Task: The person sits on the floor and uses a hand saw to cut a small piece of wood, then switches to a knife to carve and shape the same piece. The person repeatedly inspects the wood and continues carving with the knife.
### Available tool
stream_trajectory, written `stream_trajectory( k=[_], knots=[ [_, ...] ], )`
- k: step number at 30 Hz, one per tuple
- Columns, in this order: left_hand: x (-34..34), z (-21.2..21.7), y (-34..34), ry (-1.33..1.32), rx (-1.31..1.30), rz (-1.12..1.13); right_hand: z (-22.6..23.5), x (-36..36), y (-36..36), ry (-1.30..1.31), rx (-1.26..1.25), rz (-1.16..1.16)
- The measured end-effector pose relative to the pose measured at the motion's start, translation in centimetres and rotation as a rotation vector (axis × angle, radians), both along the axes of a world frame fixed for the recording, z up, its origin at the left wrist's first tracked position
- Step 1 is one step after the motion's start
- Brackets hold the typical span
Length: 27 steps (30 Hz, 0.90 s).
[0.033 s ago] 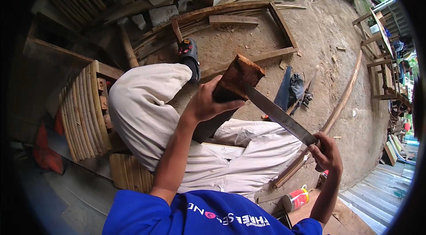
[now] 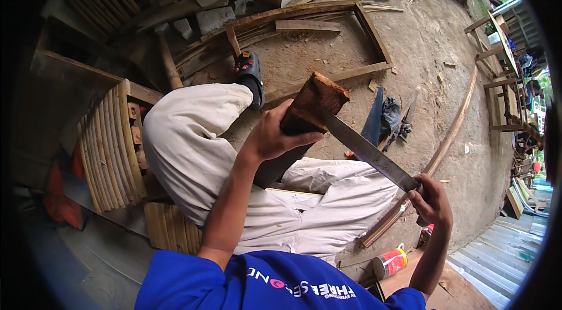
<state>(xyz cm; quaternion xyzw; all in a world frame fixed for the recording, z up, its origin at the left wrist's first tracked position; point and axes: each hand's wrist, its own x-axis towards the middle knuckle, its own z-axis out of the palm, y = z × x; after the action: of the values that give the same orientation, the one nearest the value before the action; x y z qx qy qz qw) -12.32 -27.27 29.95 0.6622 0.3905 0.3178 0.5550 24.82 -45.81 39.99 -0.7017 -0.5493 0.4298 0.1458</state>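
Observation:
My left hand (image 2: 270, 136) is shut around a reddish-brown block of wood (image 2: 315, 101) and holds it up over my knees. My right hand (image 2: 433, 200) grips the handle of a long machete (image 2: 366, 150). The blade runs up to the left and its tip end lies against the lower side of the block. I sit in white trousers (image 2: 193, 146), and one foot in a black sandal (image 2: 249, 71) rests on the dirt ground.
A curved slatted wooden piece (image 2: 111, 146) stands at my left. Planks and offcuts (image 2: 281, 17) are piled ahead. A long bent strip of wood (image 2: 453, 128) and a dark cloth (image 2: 389, 112) lie on the right. A red can (image 2: 389, 262) stands near my right elbow.

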Motion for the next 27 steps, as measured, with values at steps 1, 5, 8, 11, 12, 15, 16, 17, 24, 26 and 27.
stream_trajectory(
  k=[1,5,8,11,12,15,16,17,24,26,27],
  knots=[
    [0.0,0.0,0.0,-0.002,0.005,-0.002,0.3,0.1,0.2,-0.005,-0.016,-0.005],
    [0.1,0.0,0.5,0.014,0.017,-0.026,1.0,0.3,0.9,-0.026,0.022,0.034],
    [0.2,0.0,0.5,0.009,0.04,-0.028,1.2,0.3,1.2,-0.051,0.077,0.081],
    [0.3,0.1,0.6,0.019,0.031,-0.037,1.0,0.2,1.3,-0.052,0.04,0.04],
    [0.2,0.1,0.6,0.029,0.022,-0.039,0.9,0.1,1.2,-0.058,0.003,0.023],
    [0.2,0.3,0.4,-0.001,0.005,-0.045,0.3,-0.2,0.9,-0.03,0.035,0.033],
    [0.1,0.4,0.4,0.003,0.018,-0.044,0.1,-0.2,0.9,-0.046,0.036,0.021],
    [0.1,0.5,0.4,0.009,0.03,-0.044,0.0,-0.3,0.8,-0.041,0.072,0.028],
    [0.4,0.9,0.3,0.105,0.076,-0.056,-0.1,0.3,0.6,-0.031,0.092,0.027],
    [0.3,0.9,0.3,0.106,0.072,-0.055,-0.5,0.5,0.5,0.008,0.048,-0.006],
    [0.3,0.9,0.2,0.115,0.06,-0.057,-0.9,0.6,0.5,0.086,0.024,-0.018]
  ],
)
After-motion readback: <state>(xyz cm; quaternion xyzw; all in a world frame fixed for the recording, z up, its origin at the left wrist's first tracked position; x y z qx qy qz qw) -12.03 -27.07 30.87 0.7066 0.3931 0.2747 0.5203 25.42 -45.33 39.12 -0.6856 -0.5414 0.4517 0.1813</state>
